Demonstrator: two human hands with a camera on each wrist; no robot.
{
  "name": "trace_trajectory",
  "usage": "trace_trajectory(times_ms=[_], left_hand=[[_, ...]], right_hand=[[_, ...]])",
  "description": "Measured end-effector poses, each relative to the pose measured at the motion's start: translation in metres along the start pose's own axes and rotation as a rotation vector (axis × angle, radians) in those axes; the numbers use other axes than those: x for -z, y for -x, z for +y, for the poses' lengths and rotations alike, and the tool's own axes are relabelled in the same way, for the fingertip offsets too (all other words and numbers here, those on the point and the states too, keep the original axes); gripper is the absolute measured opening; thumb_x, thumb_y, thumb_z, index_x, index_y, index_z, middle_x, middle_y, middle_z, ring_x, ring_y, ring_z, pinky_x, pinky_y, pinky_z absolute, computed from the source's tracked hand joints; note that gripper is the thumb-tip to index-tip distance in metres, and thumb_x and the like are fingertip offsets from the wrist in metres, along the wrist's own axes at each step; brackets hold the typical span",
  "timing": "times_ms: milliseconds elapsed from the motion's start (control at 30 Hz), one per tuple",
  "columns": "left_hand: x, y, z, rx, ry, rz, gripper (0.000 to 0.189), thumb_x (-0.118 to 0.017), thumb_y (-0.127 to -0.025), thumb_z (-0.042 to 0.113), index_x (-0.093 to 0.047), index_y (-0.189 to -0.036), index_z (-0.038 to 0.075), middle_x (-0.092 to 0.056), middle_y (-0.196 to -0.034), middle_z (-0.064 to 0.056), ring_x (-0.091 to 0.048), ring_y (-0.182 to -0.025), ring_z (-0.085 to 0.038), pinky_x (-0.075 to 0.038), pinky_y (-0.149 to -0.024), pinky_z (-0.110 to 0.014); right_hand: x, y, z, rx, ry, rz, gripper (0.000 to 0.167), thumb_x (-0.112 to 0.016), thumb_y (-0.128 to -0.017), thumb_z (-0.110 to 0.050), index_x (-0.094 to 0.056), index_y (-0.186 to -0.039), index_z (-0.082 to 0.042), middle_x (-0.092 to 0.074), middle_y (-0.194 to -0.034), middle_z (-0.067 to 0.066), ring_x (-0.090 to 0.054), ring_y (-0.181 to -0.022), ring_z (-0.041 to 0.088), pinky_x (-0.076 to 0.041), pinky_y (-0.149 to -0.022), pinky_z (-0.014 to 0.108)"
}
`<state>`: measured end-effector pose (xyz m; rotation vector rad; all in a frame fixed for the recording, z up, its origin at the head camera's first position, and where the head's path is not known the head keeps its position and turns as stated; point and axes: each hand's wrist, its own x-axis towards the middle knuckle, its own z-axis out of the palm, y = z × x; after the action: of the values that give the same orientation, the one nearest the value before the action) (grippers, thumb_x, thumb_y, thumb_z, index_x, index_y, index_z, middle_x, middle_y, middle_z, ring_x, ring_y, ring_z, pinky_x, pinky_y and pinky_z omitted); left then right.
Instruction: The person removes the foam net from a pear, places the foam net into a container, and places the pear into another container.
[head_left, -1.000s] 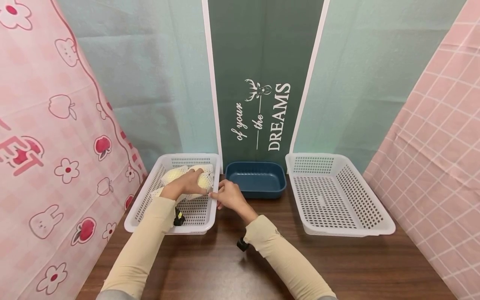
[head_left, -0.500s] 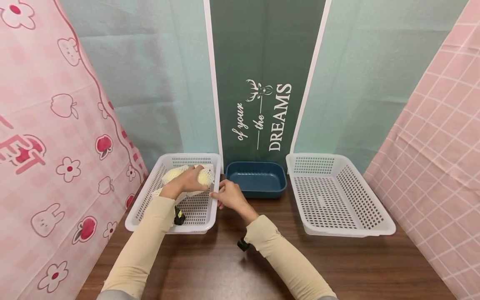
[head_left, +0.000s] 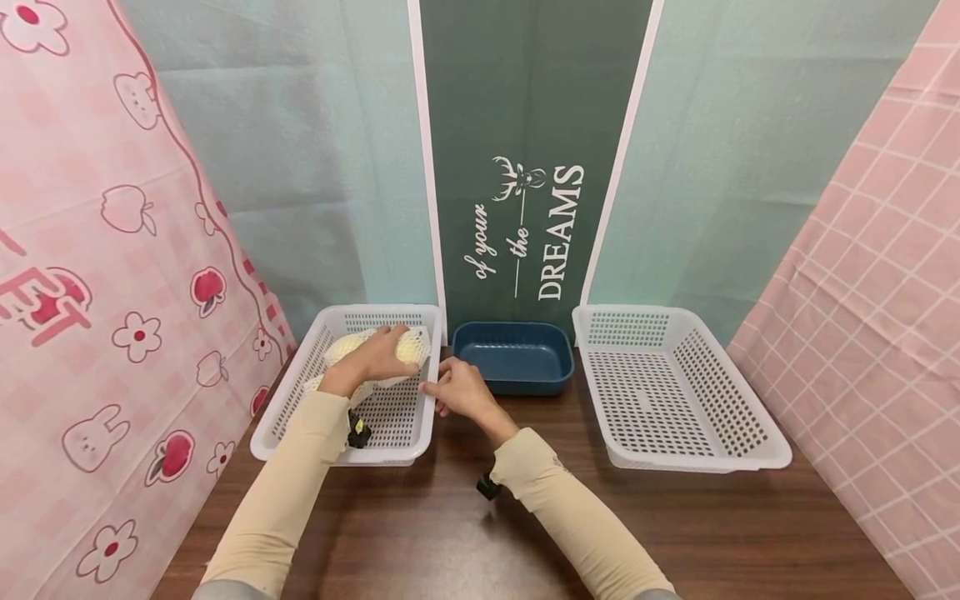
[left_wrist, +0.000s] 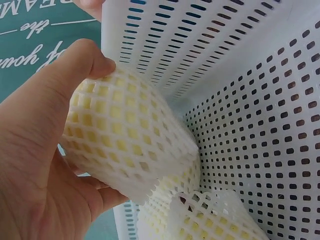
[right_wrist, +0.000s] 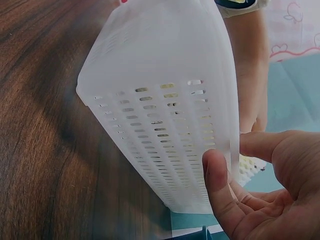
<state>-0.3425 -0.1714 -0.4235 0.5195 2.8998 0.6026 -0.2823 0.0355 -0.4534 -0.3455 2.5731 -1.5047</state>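
Note:
In the head view my left hand (head_left: pixel 372 358) reaches into the left white basket (head_left: pixel 424 437) and grips a pale yellow, fruit-like thing in a white foam net (head_left: pixel 412 348). The left wrist view shows the thumb on top of this netted thing (left_wrist: pixel 122 122) and fingers beneath it; it is tilted, its ragged net end towards the basket. Below it lie more yellow things in foam nets (left_wrist: pixel 215 220), partly hidden. My right hand (head_left: pixel 463 390) pinches the basket's right rim; in the right wrist view its fingers (right_wrist: pixel 215 172) lie on both sides of the basket wall (right_wrist: pixel 165 55).
A dark blue tray (head_left: pixel 558 387) stands at the back, just right of the left basket. Farther right is a second white basket (head_left: pixel 772 450), with nothing visible in it. Cloth backdrops (head_left: pixel 300 167) enclose the brown table (head_left: pixel 465 542) at the back and both sides.
My left hand has risen slightly with the netted yellow thing, which has shifted a little to the right. The right hand has kept its hold on the basket rim.

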Motion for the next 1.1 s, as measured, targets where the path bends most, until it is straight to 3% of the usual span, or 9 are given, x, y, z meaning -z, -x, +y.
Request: trace_trajectory(times_ms=[167, 367, 467, 667, 733, 900, 1100], left_hand=[[0.002, 0.0, 0.004, -0.008, 0.017, 0.014, 0.096, -0.071, -0.088, 0.043, -0.029, -0.165, 0.004, -0.034, -0.163, -0.034, -0.052, -0.135, -0.046, -0.046, -0.11, -0.066], [0.005, -0.001, 0.01, -0.061, 0.02, 0.052, 0.09, -0.071, -0.089, 0.042, -0.035, -0.162, 0.004, -0.04, -0.158, -0.032, -0.054, -0.13, -0.042, -0.047, -0.109, -0.063], [0.006, -0.001, 0.014, -0.091, 0.02, 0.071, 0.088, -0.072, -0.088, 0.042, -0.038, -0.16, 0.004, -0.043, -0.155, -0.031, -0.054, -0.128, -0.041, -0.047, -0.109, -0.063], [0.008, -0.001, 0.021, -0.113, -0.002, 0.094, 0.088, -0.072, -0.087, 0.043, -0.04, -0.16, 0.006, -0.048, -0.149, -0.029, -0.057, -0.122, -0.042, -0.049, -0.106, -0.062], [0.008, -0.001, 0.021, -0.111, -0.005, 0.099, 0.087, -0.073, -0.087, 0.043, -0.04, -0.159, 0.008, -0.049, -0.146, -0.027, -0.057, -0.118, -0.04, -0.05, -0.103, -0.06], [0.009, -0.002, 0.024, -0.12, 0.006, 0.122, 0.082, -0.074, -0.087, 0.042, -0.043, -0.156, 0.011, -0.051, -0.138, -0.023, -0.056, -0.11, -0.035, -0.051, -0.097, -0.054], [0.011, -0.001, 0.029, -0.162, 0.013, 0.17, 0.078, -0.075, -0.088, 0.042, -0.046, -0.154, 0.011, -0.053, -0.135, -0.023, -0.057, -0.11, -0.036, -0.052, -0.097, -0.056]], right_hand=[[0.001, -0.001, 0.0, 0.003, 0.003, -0.003, 0.035, -0.081, -0.096, -0.021, -0.063, -0.116, 0.003, -0.076, -0.076, 0.012, -0.075, -0.059, 0.028, -0.063, -0.071, 0.056], [0.004, -0.003, 0.002, 0.005, 0.006, -0.002, 0.035, -0.078, -0.098, -0.022, -0.065, -0.118, 0.004, -0.079, -0.089, 0.023, -0.078, -0.073, 0.04, -0.063, -0.063, 0.04], [0.007, -0.004, 0.003, 0.011, 0.003, 0.009, 0.036, -0.077, -0.099, -0.022, -0.065, -0.121, 0.004, -0.079, -0.09, 0.021, -0.078, -0.072, 0.037, -0.062, -0.061, 0.035], [0.01, -0.007, 0.004, 0.035, -0.023, 0.032, 0.038, -0.076, -0.099, -0.02, -0.064, -0.126, 0.005, -0.079, -0.087, 0.014, -0.077, -0.068, 0.025, -0.065, -0.073, 0.048], [0.011, -0.007, 0.004, 0.035, -0.018, 0.036, 0.038, -0.076, -0.099, -0.021, -0.064, -0.126, 0.004, -0.079, -0.089, 0.015, -0.077, -0.068, 0.023, -0.065, -0.072, 0.046], [0.015, -0.008, 0.004, 0.036, -0.015, 0.051, 0.04, -0.075, -0.1, -0.023, -0.063, -0.128, 0.004, -0.079, -0.097, 0.016, -0.078, -0.075, 0.025, -0.063, -0.068, 0.033], [0.022, -0.009, 0.003, 0.05, -0.036, 0.081, 0.045, -0.074, -0.1, -0.025, -0.06, -0.134, 0.001, -0.075, -0.115, 0.017, -0.079, -0.084, 0.029, -0.063, -0.074, 0.034]])
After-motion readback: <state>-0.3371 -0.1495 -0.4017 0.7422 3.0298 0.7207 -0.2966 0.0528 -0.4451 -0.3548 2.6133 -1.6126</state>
